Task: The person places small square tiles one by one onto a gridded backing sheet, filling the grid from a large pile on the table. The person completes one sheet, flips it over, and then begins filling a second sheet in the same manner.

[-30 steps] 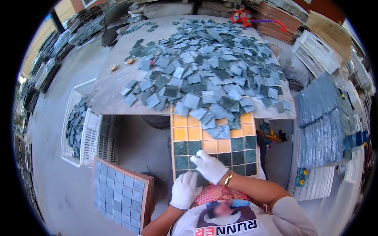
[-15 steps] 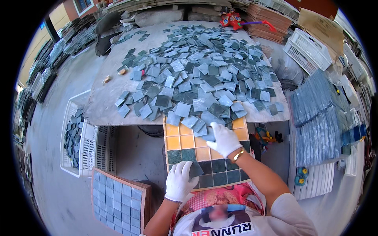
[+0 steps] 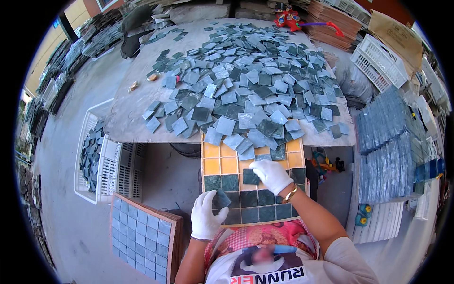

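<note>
A yellow board with a grid of ridges [image 3: 229, 165] lies in front of me, its near rows filled with dark green square stone tiles [image 3: 249, 215]. My right hand [image 3: 273, 177], in a white glove, is closed on a dark green tile [image 3: 250, 177] over the third row from the near edge. My left hand [image 3: 205, 215], gloved too, pinches another tile [image 3: 221, 199] above the board's near left part. Loose blue-grey tiles [image 3: 232, 141] overlap the far cells of the board, beside a wide heap of such tiles [image 3: 255, 90].
The heap rests on a grey table [image 3: 137, 106]. A white crate [image 3: 106, 175] with tiles stands at left, near a stack of tiled panels [image 3: 142, 234]. Wrapped tile stacks [image 3: 385, 146] rise at right. A red toy [image 3: 289, 20] lies at the far edge.
My right hand has drawn a tile from the board's far end toward me, to the third row. My left hand has shifted slightly left with its tile. The whole view has shifted a little.
</note>
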A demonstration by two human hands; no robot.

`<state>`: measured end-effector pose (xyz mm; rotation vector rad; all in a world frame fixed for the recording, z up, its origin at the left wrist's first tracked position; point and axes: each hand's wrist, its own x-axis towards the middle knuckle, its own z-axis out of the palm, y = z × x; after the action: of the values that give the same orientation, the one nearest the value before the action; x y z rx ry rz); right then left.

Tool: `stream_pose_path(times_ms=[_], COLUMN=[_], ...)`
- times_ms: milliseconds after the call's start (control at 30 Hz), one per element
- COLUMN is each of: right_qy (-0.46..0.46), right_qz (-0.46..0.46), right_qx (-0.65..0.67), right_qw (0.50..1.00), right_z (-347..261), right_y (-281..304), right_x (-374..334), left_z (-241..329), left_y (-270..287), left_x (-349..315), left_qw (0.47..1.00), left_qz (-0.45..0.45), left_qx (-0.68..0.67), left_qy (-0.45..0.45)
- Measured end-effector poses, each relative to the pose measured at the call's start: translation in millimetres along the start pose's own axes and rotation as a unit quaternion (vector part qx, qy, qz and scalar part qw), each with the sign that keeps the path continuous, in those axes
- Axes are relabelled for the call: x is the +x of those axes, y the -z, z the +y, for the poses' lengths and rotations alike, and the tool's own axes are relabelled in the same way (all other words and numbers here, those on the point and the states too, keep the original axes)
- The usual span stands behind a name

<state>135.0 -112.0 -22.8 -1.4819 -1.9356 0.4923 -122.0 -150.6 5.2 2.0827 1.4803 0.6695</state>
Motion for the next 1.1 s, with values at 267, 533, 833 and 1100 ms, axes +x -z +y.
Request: stream_pose_path(times_ms=[267,533,833,1100], right_qy=[0.016,0.036,-0.216,-0.269], right_qz=[-0.101,-0.114,-0.043,-0.018], right_qx=[-0.113,-0.161,0.268,0.353], right_qw=[0.988,0.98,0.938,0.896], right_z=[-19,-1,21,16], right_y=[-2,64,68,78], right_x=[-13,12,14,9], left_z=[10,22,12,39], left_y=[-4,-27,-24,-49], left_x=[6,55,64,77], left_qw=[0.995,0.972,0.979,0.972], left_qz=[0.001,-0.103,-0.106,-0.121], left_qx=[0.041,0.064,0.022,-0.01], left_qy=[-0.086,-0.201,-0.175,-0.201])
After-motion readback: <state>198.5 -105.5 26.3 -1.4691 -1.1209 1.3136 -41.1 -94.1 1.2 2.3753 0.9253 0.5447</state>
